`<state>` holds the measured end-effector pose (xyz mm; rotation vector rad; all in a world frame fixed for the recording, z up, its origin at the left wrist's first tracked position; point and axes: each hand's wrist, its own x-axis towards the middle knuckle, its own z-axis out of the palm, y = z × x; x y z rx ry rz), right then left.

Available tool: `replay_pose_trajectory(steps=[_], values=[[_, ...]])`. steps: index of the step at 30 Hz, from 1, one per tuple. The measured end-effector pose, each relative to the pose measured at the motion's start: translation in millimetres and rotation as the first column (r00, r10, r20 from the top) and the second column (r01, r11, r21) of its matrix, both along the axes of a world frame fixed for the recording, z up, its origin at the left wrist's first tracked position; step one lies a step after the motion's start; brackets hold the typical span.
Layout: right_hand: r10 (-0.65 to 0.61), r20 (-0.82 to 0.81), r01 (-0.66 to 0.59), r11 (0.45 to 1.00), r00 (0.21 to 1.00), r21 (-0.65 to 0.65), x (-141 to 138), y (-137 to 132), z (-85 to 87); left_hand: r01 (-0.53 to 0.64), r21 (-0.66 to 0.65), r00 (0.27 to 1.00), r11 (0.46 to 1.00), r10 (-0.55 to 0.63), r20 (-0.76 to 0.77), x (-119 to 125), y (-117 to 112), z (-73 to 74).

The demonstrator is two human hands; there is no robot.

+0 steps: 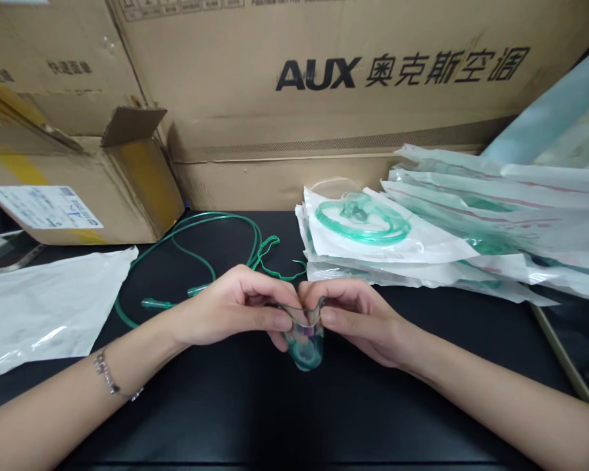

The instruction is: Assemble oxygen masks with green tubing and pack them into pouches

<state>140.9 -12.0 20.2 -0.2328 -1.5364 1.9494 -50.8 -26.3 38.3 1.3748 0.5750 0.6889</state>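
Observation:
My left hand (238,306) and my right hand (356,317) meet at the middle of the black table (275,418), both with fingers closed on a small clear green oxygen mask (305,340). Each thumb and forefinger pinches the mask's upper rim from its own side. The mask's round connector points down toward me. A green tube (196,261) lies coiled on the table behind my left hand, with a thin green elastic strap (269,258) beside it.
A stack of sealed packets with green masks (422,229) lies at the right rear. An empty white packet (44,307) lies at the left. Large cardboard boxes (324,98) wall off the back, a smaller box (78,190) at the left rear.

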Motion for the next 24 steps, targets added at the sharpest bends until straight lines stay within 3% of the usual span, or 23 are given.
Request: replay_pose_trajectory(steps=[6,14,21,24], values=[[-0.040,0.020,0.041,0.999,0.999,-0.017,1,5,-2.5,-0.019,-0.066,0.999,0.998,0.021,0.028,2,3,-2.5],[0.053,0.024,-0.052,0.998,0.998,-0.038,-1,-1,-3.3,0.089,-0.011,0.995,0.996,-0.089,-0.054,-3,2,-0.1],[-0.156,0.059,0.163,0.976,0.986,-0.143,-3,8,-6.3,-0.146,-0.113,0.985,0.983,0.156,0.079,-1,10,-7.2],[-0.194,0.059,0.202,0.959,0.979,-0.197,-4,11,-7.4,-0.241,-0.041,0.968,0.970,0.243,0.058,0,11,-7.3]])
